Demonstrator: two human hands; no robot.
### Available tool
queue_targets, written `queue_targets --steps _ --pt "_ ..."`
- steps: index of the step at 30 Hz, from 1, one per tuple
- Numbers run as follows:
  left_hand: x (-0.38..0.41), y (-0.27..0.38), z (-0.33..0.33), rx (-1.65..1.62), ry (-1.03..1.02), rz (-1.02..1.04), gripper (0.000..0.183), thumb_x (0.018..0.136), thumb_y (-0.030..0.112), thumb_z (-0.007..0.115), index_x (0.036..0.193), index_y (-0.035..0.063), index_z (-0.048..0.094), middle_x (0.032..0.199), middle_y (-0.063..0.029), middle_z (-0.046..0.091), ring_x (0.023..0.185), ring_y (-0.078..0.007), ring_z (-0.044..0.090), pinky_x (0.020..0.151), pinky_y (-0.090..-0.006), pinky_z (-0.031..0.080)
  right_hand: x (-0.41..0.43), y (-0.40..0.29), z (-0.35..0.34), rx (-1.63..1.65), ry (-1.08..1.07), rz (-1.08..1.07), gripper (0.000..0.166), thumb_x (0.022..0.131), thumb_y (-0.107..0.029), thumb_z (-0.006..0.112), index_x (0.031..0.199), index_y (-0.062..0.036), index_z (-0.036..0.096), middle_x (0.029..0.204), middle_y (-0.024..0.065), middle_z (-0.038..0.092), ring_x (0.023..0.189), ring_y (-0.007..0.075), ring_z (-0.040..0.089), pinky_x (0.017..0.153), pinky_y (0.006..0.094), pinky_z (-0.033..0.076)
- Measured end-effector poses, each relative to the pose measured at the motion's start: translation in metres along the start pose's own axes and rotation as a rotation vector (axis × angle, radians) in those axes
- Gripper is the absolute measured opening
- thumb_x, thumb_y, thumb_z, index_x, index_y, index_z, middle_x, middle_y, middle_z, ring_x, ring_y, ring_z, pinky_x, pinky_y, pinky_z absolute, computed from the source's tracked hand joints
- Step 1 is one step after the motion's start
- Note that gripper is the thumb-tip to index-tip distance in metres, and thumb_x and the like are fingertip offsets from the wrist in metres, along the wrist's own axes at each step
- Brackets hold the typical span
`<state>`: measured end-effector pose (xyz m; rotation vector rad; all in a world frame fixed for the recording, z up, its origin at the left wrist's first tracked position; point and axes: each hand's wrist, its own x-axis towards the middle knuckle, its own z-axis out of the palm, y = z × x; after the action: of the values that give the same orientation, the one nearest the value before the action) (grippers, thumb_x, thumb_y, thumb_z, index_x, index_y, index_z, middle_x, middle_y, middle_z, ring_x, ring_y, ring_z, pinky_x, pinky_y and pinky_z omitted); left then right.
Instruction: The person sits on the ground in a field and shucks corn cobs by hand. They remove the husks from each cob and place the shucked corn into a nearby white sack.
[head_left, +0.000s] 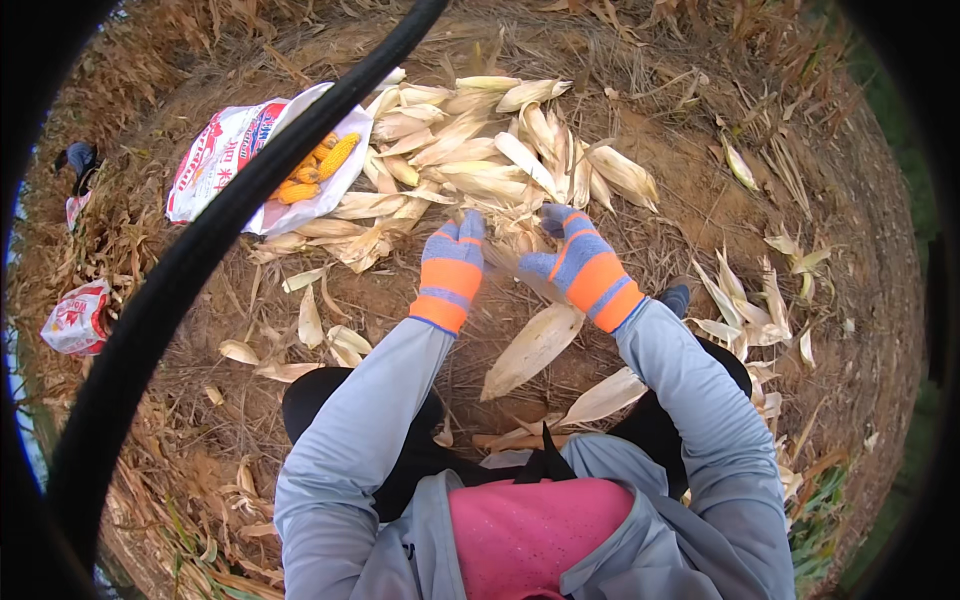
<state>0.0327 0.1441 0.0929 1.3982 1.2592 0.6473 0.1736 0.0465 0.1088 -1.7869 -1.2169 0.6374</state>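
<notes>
Both my hands wear grey gloves with orange bands. My left hand (452, 266) is at the near edge of a pile of corn ears in dry husks (480, 161), its fingertips beside a loose, frayed husk (517, 229). Across that husk, my right hand (589, 262) has its thumb and fingers apart. A blurred husk piece (529, 274) shows below its thumb. Whether my left fingers grip any husk is hidden. To the left of the pile lies a white printed sack (225, 154), its mouth showing several bare yellow corn cobs (337, 156).
A large husk leaf (532, 351) lies between my knees, and another (604, 397) is nearer me. Scattered husks (742, 307) lie at right. A black cable or strap (217, 217) crosses the left view. Farther left are another sack (77, 319) and a person (81, 161).
</notes>
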Motion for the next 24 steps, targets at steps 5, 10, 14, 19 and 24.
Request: queue_targets --steps 5,10,14,19,24 --pt "-0.007 -0.005 0.013 0.097 0.015 0.085 0.044 0.085 0.033 0.050 0.097 -0.0087 0.053 0.082 -0.0198 0.059 0.076 -0.0253 0.058 0.067 -0.0328 0.045 0.009 -0.001 0.014 0.022 -0.067 -0.036 0.060 0.069 -0.032 0.064 0.117 -0.0009 0.045 0.108 0.0215 0.052 0.100 0.0303 0.051 0.085 0.0330 0.040" --pt "-0.022 0.017 0.019 -0.447 -0.062 -0.131 0.038 0.085 0.030 0.052 0.100 -0.0051 0.052 0.089 -0.0159 0.059 0.076 -0.0252 0.058 0.063 -0.0358 0.049 0.030 0.015 0.011 0.042 0.025 0.070 0.028 0.082 -0.023 0.050 0.101 -0.0043 0.056 0.088 0.0199 0.059 0.082 0.0312 0.057 0.072 0.0357 0.043" --pt "-0.008 -0.001 0.015 -0.712 -0.087 -0.230 0.035 0.085 0.028 0.051 0.101 -0.0029 0.050 0.092 -0.0160 0.058 0.074 -0.0245 0.058 0.062 -0.0374 0.052 0.048 0.034 -0.001 0.831 0.206 0.288 0.021 0.086 -0.023 0.045 0.085 -0.0050 0.056 0.063 0.0081 0.052 0.058 0.0220 0.051 0.053 0.0347 0.041" --pt "0.022 -0.026 -0.020 -0.843 0.099 -0.296 0.035 0.085 0.027 0.052 0.103 -0.0027 0.048 0.093 -0.0173 0.056 0.077 -0.0274 0.057 0.062 -0.0451 0.052 0.062 0.053 -0.062 0.867 0.092 0.474 0.022 0.086 -0.025 0.046 0.085 -0.0062 0.057 0.058 -0.0003 0.043 0.044 0.0108 0.038 0.042 0.0277 0.033" --pt "0.043 -0.015 -0.067 -1.064 0.220 -0.193 0.040 0.088 0.023 0.046 0.118 -0.0010 0.036 0.112 -0.0217 0.045 0.096 -0.0361 0.050 0.077 -0.0570 0.047 0.058 0.202 -0.162 -0.538 0.565 0.227 0.039 0.084 -0.033 0.048 0.104 0.0000 0.055 0.072 0.0116 0.060 0.056 0.0171 0.056 0.055 0.0289 0.044"
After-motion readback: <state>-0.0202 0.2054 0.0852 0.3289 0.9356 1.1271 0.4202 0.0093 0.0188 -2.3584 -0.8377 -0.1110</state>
